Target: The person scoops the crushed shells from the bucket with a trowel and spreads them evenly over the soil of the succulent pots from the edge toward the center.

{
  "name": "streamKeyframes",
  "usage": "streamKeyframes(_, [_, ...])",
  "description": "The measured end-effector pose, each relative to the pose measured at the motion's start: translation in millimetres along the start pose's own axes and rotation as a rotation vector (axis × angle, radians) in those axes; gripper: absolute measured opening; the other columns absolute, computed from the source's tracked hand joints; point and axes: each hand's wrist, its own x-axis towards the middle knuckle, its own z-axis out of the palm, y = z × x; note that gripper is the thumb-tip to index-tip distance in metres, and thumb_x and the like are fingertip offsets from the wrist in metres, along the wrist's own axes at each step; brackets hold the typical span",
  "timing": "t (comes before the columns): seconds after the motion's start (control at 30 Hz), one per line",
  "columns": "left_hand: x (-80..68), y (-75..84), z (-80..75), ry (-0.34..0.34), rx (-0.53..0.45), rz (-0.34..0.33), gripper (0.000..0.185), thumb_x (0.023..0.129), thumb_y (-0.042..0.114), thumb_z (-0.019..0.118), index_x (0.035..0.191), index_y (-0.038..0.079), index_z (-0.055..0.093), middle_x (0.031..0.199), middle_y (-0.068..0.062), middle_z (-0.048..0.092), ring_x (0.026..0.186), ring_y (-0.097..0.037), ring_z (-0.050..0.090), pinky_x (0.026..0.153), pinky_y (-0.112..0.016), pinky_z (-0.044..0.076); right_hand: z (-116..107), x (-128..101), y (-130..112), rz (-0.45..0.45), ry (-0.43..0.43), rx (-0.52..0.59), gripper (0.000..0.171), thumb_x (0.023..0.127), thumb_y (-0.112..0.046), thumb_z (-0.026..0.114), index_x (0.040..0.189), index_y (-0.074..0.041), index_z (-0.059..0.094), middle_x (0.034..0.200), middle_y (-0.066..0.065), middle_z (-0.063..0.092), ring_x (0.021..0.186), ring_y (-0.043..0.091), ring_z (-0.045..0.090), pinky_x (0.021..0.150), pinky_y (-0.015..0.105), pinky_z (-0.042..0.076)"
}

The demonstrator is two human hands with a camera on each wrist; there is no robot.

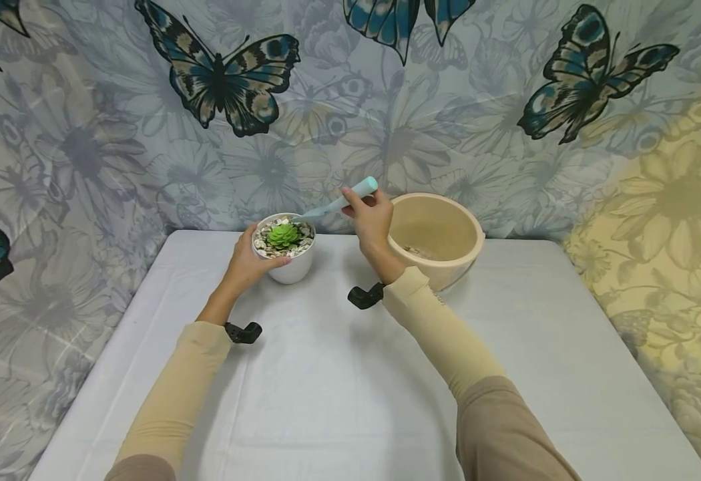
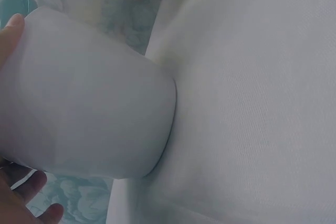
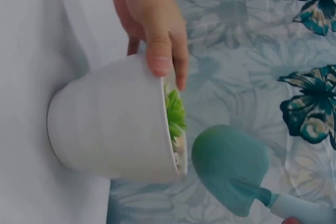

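Observation:
My left hand point(image 1: 248, 262) grips a small white flower pot point(image 1: 293, 270) by its rim, the thumb on the near side. In the pot a green succulent point(image 1: 283, 235) sits among pale pebbles point(image 1: 264, 246). With my right hand point(image 1: 374, 226) I hold a light blue hand trowel point(image 1: 359, 192) by its handle, the blade slanting down to the left over the pot's far rim. The right wrist view shows the trowel's broad blade point(image 3: 228, 166) just off the pot's mouth, apart from it. Pot wall point(image 2: 89, 98) fills much of the left wrist view.
A large cream planter point(image 1: 473, 247) stands right beside my right forearm, with a few bits of gravel point(image 1: 416, 252) on its bottom. Both stand near the back edge of the white-covered table point(image 1: 326, 401). Behind hangs a butterfly-patterned cloth point(image 1: 326, 133).

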Motion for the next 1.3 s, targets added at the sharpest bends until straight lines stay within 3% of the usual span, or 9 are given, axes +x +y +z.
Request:
streamKeyframes(0.33, [0.0, 0.9, 1.4, 0.006, 0.004, -0.009, 0.119, 0.074, 0.055, 0.079, 0.158, 0.013, 0.006, 0.16, -0.021, 0.015, 0.147, -0.042, 0.019, 0.115, -0.064, 0.025, -16.2, 6.2, -12.2, 0.06, -0.019, 0.025, 0.012, 0.084, -0.005, 0.075, 0.088, -0.005, 0.063, 0.08, -0.001, 0.065, 0.076, 0.012, 0.068, 0.07, 0.027, 0.061])
streamKeyframes(0.53, [-0.8, 1.4, 1.3, 0.0, 0.014, -0.028, 0.121, 0.073, 0.057, 0.079, 0.158, 0.015, 0.004, 0.161, -0.021, 0.013, 0.148, -0.042, 0.017, 0.115, -0.064, 0.024, -23.6, 8.4, -17.8, 0.053, -0.034, -0.011, 0.022, 0.085, -0.007, 0.075, 0.099, 0.006, 0.065, 0.082, -0.002, 0.068, 0.087, 0.023, 0.072, 0.073, 0.029, 0.061])
streamKeyframes(0.73, [-0.5, 0.5, 1.9, 0.001, 0.004, -0.032, 0.122, 0.073, 0.059, 0.079, 0.158, 0.017, 0.003, 0.161, -0.02, 0.012, 0.148, -0.041, 0.018, 0.115, -0.064, 0.025, -32.4, 11.5, -24.0, 0.037, -0.047, -0.03, 0.035, 0.086, -0.006, 0.074, 0.112, 0.014, 0.061, 0.084, -0.003, 0.068, 0.092, 0.026, 0.072, 0.073, 0.028, 0.061])
streamKeyframes(0.97, [0.2, -0.5, 3.1, 0.006, -0.01, -0.017, 0.122, 0.072, 0.058, 0.079, 0.158, 0.015, 0.005, 0.161, -0.02, 0.013, 0.148, -0.04, 0.018, 0.116, -0.063, 0.024, -44.2, 14.1, -33.3, 0.026, -0.059, -0.032, 0.012, 0.086, -0.006, 0.073, 0.094, -0.001, 0.066, 0.085, -0.003, 0.069, 0.091, 0.024, 0.071, 0.072, 0.027, 0.06])
streamKeyframes(1.1, [0.6, -1.1, 2.4, 0.006, -0.006, -0.013, 0.122, 0.072, 0.058, 0.079, 0.158, 0.014, 0.005, 0.161, -0.019, 0.014, 0.148, -0.04, 0.018, 0.116, -0.063, 0.024, -51.4, 15.8, -38.2, 0.027, -0.075, -0.028, 0.018, 0.086, -0.007, 0.073, 0.1, 0.003, 0.066, 0.085, -0.003, 0.069, 0.086, 0.017, 0.071, 0.073, 0.026, 0.06])
streamKeyframes(1.3, [1.4, -1.1, 0.3, -0.007, 0.002, -0.013, 0.123, 0.071, 0.059, 0.079, 0.158, 0.013, 0.005, 0.162, -0.019, 0.013, 0.149, -0.04, 0.017, 0.116, -0.062, 0.024, -63.7, 17.5, -44.9, 0.019, -0.099, -0.023, 0.025, 0.087, -0.006, 0.072, 0.109, 0.004, 0.065, 0.089, -0.002, 0.068, 0.089, 0.018, 0.072, 0.074, 0.026, 0.06])
